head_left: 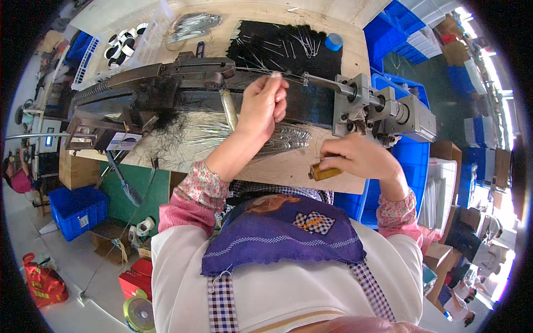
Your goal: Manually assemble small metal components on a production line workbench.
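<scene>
My left hand (264, 105) is raised over the middle of the bench machine, thumb and fingers pinched together on a thin metal wire (258, 70). That wire runs between the dark metal clamp (208, 69) on the left and the hooked rod (325, 83) of the rotating head (383, 108) on the right. Lower and to the right, my right hand (355, 155) is closed round an amber crank-like handle (326, 171) near the table's front edge; its attachment is hidden. Below my left wrist lies a bundle of loose looped wires (291, 137).
A black mat (250, 33) carries several twisted wires and dark bristles, beside a blue round lid (333, 41). Behind on the left are a bag of wires (194, 26) and a white basket (158, 36) with black-and-white rolls. A blue crate (377, 197) stands right of the wooden table (277, 169).
</scene>
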Available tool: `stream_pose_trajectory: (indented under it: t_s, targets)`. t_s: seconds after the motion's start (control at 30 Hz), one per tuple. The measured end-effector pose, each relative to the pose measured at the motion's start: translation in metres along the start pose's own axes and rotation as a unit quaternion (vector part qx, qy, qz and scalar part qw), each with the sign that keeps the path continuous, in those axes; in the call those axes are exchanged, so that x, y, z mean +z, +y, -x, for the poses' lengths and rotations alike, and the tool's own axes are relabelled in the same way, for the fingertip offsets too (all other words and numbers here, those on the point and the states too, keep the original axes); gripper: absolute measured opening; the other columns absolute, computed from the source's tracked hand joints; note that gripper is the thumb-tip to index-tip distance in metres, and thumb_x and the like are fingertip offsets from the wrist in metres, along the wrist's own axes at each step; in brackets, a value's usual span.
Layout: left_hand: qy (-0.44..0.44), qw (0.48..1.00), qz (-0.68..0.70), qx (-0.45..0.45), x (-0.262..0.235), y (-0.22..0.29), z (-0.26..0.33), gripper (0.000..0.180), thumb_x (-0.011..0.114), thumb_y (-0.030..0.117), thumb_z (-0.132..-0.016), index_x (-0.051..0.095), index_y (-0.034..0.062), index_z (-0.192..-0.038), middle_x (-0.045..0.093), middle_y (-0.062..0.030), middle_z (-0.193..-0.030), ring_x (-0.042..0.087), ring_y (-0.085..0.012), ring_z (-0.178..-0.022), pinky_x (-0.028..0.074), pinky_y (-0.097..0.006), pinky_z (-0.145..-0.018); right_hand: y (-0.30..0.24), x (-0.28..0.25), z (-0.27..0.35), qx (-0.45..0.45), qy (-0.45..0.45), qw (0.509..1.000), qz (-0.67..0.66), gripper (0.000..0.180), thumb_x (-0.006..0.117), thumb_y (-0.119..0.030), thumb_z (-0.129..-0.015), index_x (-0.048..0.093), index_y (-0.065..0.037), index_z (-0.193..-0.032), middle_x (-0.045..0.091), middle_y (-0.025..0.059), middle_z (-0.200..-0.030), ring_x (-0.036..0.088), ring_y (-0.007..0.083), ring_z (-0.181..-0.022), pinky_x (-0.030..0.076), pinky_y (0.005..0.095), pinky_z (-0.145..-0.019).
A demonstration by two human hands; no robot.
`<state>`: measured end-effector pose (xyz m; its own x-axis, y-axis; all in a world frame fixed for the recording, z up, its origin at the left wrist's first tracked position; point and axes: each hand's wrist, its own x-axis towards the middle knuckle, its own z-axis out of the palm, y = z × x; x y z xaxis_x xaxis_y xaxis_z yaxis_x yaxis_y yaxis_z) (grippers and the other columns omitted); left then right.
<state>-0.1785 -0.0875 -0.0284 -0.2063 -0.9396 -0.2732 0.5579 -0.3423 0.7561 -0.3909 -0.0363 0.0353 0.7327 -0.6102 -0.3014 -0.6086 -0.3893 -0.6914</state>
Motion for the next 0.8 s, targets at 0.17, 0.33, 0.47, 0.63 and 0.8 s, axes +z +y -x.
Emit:
stream_pose_trajectory:
  t_s: [0.17,0.33,0.47,0.63,0.8]
  targets:
    - [0.097,0.984,-0.02,0.145,-0.004,-0.008,0.002,0.025,0.051,0.027,-0.098,0.055,0.0061,-0.084,0.039,0.0036,-0.06,0.034,-0.0066,-0.044,0.027,-0.024,-0.04,-0.014,-0.043,-0.044,-0.086,0.382,0.918,0.06,0.017,0.054,-0.012,-0.088,0.056,-0.002,-0.101,0.062,0.0176,-0.087,0.061,0.037,-0.083,0.049,0.0409,-0.07]
    - [0.112,0.979,-0.06,0.159,0.004,-0.015,-0.001,0.027,0.052,0.027,-0.098,0.055,0.0055,-0.082,0.038,0.0037,-0.058,0.033,-0.0061,-0.045,0.028,-0.024,-0.041,0.02,-0.056,-0.142,-0.073,0.33,0.911,0.237,0.022,0.058,-0.004,-0.077,0.063,-0.005,-0.098,0.066,0.0179,-0.088,0.063,0.0379,-0.088,0.051,0.0462,-0.076]
    - [0.128,0.972,-0.09,0.174,0.003,-0.021,-0.002,0.028,0.051,0.027,-0.098,0.055,0.0049,-0.081,0.043,0.0031,-0.059,0.036,-0.0052,-0.044,0.029,-0.022,-0.04,0.024,-0.049,-0.143,-0.038,0.24,0.954,0.178,0.02,0.058,-0.009,-0.081,0.064,-0.004,-0.099,0.065,0.0191,-0.092,0.062,0.0371,-0.091,0.05,0.0453,-0.078]
    - [0.068,0.978,-0.129,0.151,0.005,-0.018,-0.007,0.027,0.049,0.023,-0.099,0.054,0.0028,-0.082,0.043,0.0033,-0.055,0.038,-0.0047,-0.043,0.031,-0.022,-0.038,0.004,-0.069,-0.112,-0.018,0.369,0.914,0.165,0.027,0.057,-0.013,-0.088,0.063,-0.004,-0.113,0.066,0.0182,-0.093,0.063,0.0297,-0.084,0.05,0.038,-0.077]
    - [0.005,0.993,-0.096,0.069,0.002,-0.008,-0.005,0.028,0.048,0.024,-0.099,0.054,0.0027,-0.082,0.041,0.0023,-0.056,0.036,-0.0067,-0.041,0.031,-0.023,-0.038,0.012,-0.07,-0.106,0.006,0.315,0.947,0.069,0.028,0.056,-0.01,-0.091,0.061,-0.001,-0.117,0.066,0.0128,-0.086,0.062,0.0149,-0.07,0.053,0.0285,-0.068]
